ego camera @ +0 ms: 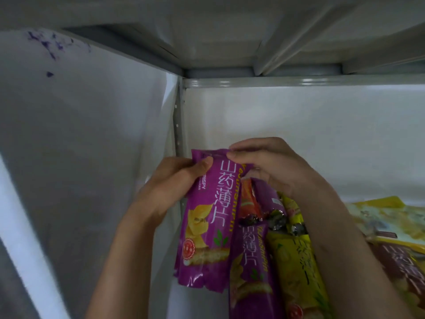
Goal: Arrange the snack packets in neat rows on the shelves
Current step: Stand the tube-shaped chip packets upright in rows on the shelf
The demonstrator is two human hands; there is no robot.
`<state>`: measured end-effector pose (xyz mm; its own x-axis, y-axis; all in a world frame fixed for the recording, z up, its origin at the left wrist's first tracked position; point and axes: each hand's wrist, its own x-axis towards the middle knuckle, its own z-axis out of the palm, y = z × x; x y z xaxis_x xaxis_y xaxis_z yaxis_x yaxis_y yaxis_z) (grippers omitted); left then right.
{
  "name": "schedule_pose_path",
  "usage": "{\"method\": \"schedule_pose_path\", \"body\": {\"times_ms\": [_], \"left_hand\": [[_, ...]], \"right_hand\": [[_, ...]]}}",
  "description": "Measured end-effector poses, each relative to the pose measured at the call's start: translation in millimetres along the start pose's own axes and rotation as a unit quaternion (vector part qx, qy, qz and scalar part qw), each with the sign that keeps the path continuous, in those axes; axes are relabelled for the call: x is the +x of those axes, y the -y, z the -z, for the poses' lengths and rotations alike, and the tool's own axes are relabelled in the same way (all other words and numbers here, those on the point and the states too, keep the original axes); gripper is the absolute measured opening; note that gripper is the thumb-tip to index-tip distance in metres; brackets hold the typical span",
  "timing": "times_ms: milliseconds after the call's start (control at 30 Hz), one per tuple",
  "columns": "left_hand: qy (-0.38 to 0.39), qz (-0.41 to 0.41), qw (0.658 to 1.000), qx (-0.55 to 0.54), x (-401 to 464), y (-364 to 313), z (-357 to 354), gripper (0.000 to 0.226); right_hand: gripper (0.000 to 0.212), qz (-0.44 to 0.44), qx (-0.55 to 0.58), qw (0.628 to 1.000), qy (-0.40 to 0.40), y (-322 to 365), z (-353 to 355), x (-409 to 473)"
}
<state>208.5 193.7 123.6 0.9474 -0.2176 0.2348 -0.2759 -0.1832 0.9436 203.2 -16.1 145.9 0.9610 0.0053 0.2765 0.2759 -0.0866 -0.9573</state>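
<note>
Both hands hold one purple snack packet [208,217] upright at the left end of the shelf [299,139], close to the white side wall [87,134]. The left hand [170,180] grips its upper left edge, thumb on the front; the right hand [269,164] pinches its top at 12 o'clock. At 3 o'clock stand a second purple packet [250,268] and a yellow packet [296,272]; further yellow packets [386,217] lie flat beyond.

Open room lies from nine to twelve o'clock: the bay between the side wall [80,134] and back panel [299,134] above the packets. The upper shelf [207,31] caps it. From three to six o'clock, standing purple [250,268] and yellow packets [296,272] block passage.
</note>
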Motion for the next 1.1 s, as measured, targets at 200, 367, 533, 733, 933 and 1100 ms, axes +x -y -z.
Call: {"method": "schedule_pose_path", "body": {"times_ms": [200, 367, 533, 733, 933, 1100], "left_hand": [[-0.002, 0.117, 0.992, 0.043, -27.9, 59.7, -2.6, 0.034], [0.010, 0.175, 0.983, 0.062, -38.3, 83.9, -4.9, 0.044], [0.024, 0.192, 0.963, 0.185, -32.6, 100.7, -3.0, 0.060], [-0.022, 0.186, 0.925, 0.332, -19.0, 101.0, 4.5, 0.085], [-0.060, 0.138, 0.922, 0.358, 10.7, 89.7, -1.6, 0.049], [-0.088, 0.098, 0.953, 0.272, 48.0, 87.0, -6.0, 0.065]], "right_hand": [[0.030, -0.074, -0.412, 0.891, 0.177, -35.2, -10.0, 8.2], [0.049, -0.085, -0.450, 0.875, 0.157, -38.1, -8.3, 9.6], [0.062, -0.076, -0.428, 0.890, 0.140, -34.8, 2.2, 9.0], [0.066, -0.071, -0.414, 0.896, 0.143, -22.8, 6.6, 4.8], [0.049, -0.055, -0.400, 0.904, 0.142, -21.4, -2.2, 4.2], [0.052, -0.074, -0.402, 0.906, 0.115, -28.1, -13.0, 11.7]]}}
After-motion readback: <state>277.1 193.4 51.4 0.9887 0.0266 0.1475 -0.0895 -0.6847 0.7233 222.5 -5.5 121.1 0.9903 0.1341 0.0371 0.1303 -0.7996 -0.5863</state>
